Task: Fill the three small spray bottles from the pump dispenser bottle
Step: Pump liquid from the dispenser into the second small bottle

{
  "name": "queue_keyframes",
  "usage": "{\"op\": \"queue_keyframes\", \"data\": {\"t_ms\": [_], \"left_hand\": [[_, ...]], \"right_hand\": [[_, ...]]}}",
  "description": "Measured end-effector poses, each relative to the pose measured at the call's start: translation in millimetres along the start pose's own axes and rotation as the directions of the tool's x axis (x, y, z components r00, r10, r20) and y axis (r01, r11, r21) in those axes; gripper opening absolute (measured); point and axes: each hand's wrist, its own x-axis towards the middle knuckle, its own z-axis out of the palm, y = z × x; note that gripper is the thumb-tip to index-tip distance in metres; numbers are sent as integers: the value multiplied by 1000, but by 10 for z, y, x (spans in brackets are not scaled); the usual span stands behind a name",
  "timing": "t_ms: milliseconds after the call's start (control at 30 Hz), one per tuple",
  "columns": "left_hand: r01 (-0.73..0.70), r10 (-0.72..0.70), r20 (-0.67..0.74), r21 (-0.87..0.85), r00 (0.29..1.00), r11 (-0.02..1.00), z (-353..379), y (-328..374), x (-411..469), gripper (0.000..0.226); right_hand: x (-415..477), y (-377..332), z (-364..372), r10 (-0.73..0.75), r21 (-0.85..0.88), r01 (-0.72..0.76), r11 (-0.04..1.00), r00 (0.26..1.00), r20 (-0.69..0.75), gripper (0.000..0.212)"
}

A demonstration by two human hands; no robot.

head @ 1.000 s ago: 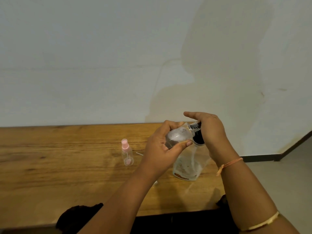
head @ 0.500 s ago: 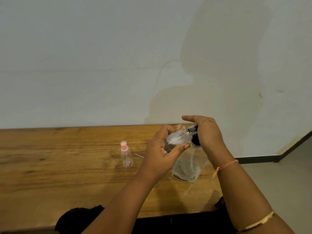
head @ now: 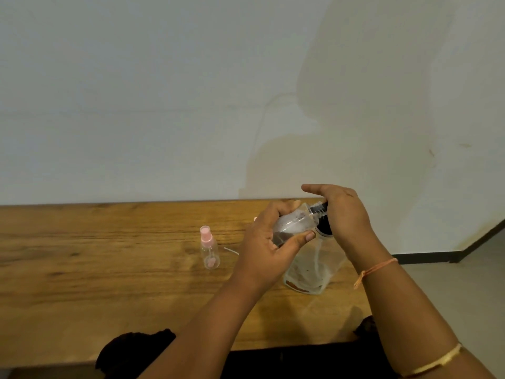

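Fingers of our left hand curl round a small clear plastic spray bottle, uncapped and tipped on its side with its mouth at the spout of the tall clear pump dispenser bottle. Our right hand lies palm-down on that bottle's black pump head, thumb straight, pressing rather than clasping as far as we can see. Something dark pools low in the held bottle, so we judge this fill under way, not finished. Further left, on the brown wooden table, a second small clear bottle with a pink spray cap stands upright and apart; whether it is filled we cannot tell. A third bottle we cannot make out.
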Motion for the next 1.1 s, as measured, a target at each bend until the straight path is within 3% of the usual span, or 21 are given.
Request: {"op": "queue_keyframes", "data": {"t_ms": [133, 300, 433, 533, 600, 700, 767, 1000, 1100], "left_hand": [[-22, 22, 8, -12, 1000, 1000, -14, 14, 31, 33], [-48, 48, 3, -7, 999, 999, -18, -24, 47, 37], [10, -10, -1, -20, 1000, 1000, 3, -34, 29, 33], [11, -11, -4, -12, 1000, 1000, -2, -36, 14, 30], [-5, 5, 4, -9, 1000, 1000, 0, -24, 15, 32], [-24, 24, 8, 1, 1000, 1000, -8, 2, 24, 36], [-41, 41, 6, -7, 999, 999, -21, 4, 32, 37], [-5, 5, 6, -12, 1000, 1000, 1, -27, 18, 29], [-11, 11, -2, 12, 1000, 1000, -3, -40, 0, 28]], "right_hand": [[-4, -106, -64, 80, 328, -71, 942, 997, -13, 44], [-6, -126, -78, 83, 379, -76, 922, 997, -2, 24], [-22, -70, -23, 67, 281, -54, 958, 997, -36, 43], [-29, -40, 24, 6, 113, -1, 994, 999, -41, 44], [-15, -30, 19, -3, 132, 10, 991, 998, -55, 46], [-8, -68, -14, 38, 344, -9, 939, 996, -76, 41], [-17, -108, -40, 42, 393, 0, 919, 994, -97, 37], [-9, -56, -28, 33, 188, -23, 982, 998, -49, 44], [-24, -48, -21, 42, 11, -42, 999, 999, -11, 44]]}}
